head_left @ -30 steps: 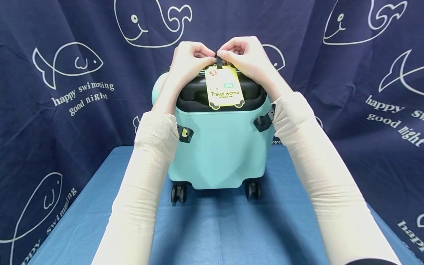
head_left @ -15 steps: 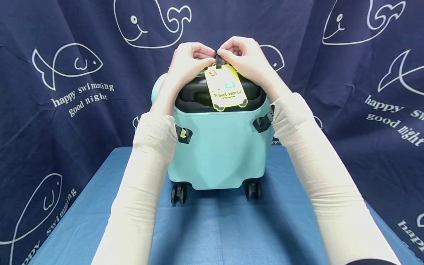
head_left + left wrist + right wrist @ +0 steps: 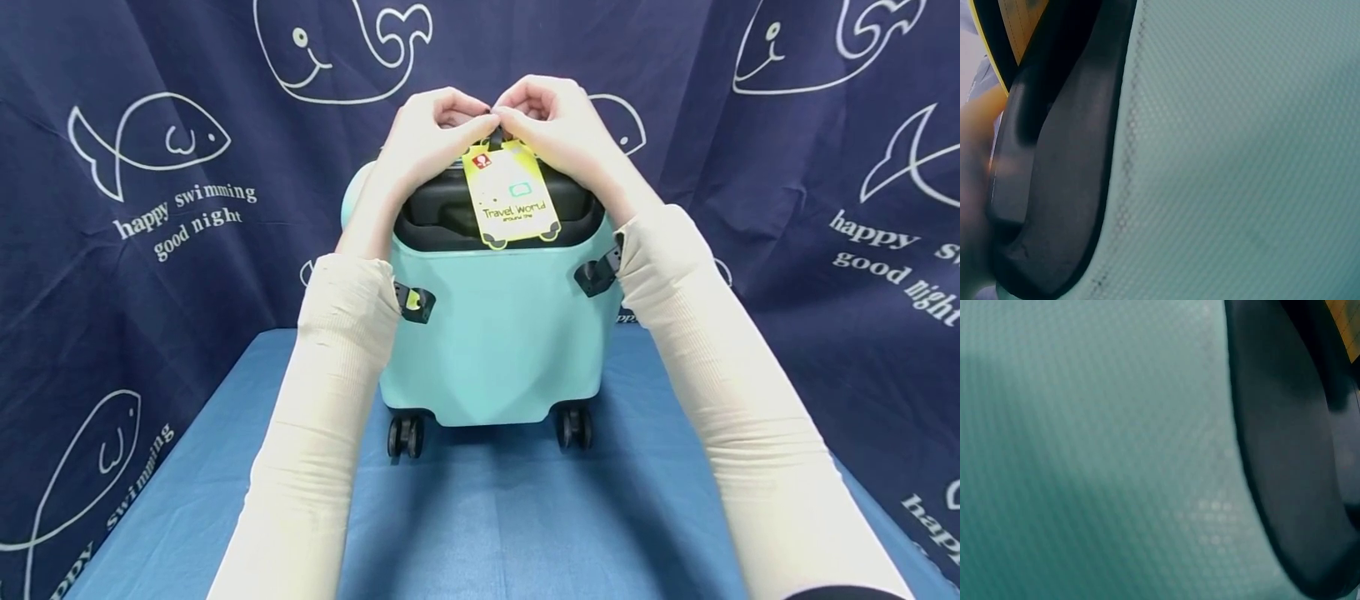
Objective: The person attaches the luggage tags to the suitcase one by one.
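A white and yellow luggage tag (image 3: 512, 196) reading "Travel World" hangs tilted in front of the black handle recess of a mint-green suitcase (image 3: 495, 333). Its short black strap (image 3: 496, 140) runs up to my fingertips. My left hand (image 3: 433, 137) pinches the strap between thumb and index finger. Opposite it, my right hand (image 3: 558, 125) pinches at the same spot, the thumb tips meeting over the strap's upper end and hiding it. The left wrist view shows the ribbed suitcase shell (image 3: 1241, 156) and black trim (image 3: 1072, 156); the right wrist view shows similar trim (image 3: 1285, 437).
The suitcase stands on black double wheels (image 3: 406, 437) on a blue cloth-covered table (image 3: 480, 517). Close behind hangs a navy curtain (image 3: 187, 275) with white whale and fish drawings. Black wrist cameras (image 3: 597, 273) sit near the suitcase front.
The tag's lower end has swung slightly right. My fingertips have come together over the top of the strap, so less of it shows. The suitcase stays in place.
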`<state>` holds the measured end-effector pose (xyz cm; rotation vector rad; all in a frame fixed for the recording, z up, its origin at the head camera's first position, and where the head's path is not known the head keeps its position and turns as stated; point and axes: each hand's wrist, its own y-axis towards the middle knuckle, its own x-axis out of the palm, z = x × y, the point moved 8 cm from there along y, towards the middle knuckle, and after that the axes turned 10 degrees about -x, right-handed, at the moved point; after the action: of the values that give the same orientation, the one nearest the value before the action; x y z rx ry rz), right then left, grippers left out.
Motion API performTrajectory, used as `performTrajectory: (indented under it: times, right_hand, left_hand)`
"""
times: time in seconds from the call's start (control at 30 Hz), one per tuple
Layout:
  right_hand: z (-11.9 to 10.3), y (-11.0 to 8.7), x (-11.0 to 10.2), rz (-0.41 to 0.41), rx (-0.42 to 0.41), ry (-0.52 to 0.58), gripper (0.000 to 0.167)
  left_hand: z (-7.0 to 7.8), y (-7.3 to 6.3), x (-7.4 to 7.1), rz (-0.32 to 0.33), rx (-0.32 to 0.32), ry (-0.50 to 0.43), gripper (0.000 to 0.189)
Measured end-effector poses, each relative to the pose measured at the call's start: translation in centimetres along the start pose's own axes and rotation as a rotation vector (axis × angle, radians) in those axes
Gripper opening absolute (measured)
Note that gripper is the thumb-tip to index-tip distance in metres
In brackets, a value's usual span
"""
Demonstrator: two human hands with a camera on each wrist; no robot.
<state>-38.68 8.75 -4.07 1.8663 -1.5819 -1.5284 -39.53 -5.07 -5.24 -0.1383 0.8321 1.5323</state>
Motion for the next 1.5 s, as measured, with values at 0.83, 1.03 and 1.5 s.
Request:
performTrajectory:
  times: [0.83, 1.03, 1.5]
  right_hand:
    - [0.43, -0.10, -0.74, 0.086, 0.006, 0.047, 0.014]
    - [0.51, -0.21, -0.68, 0.082, 0.024, 0.092, 0.010]
    - [0.59, -0.13, -0.13, 0.025, 0.047, 0.118, 0.017]
  left_hand:
    - [0.37, -0.07, 0.43, -0.063, 0.054, 0.003, 0.034]
    - [0.34, -0.01, 0.80, -0.085, 0.053, 0.005, 0.034]
    - [-0.04, -0.06, 0.76, -0.102, 0.021, -0.003, 0.041]
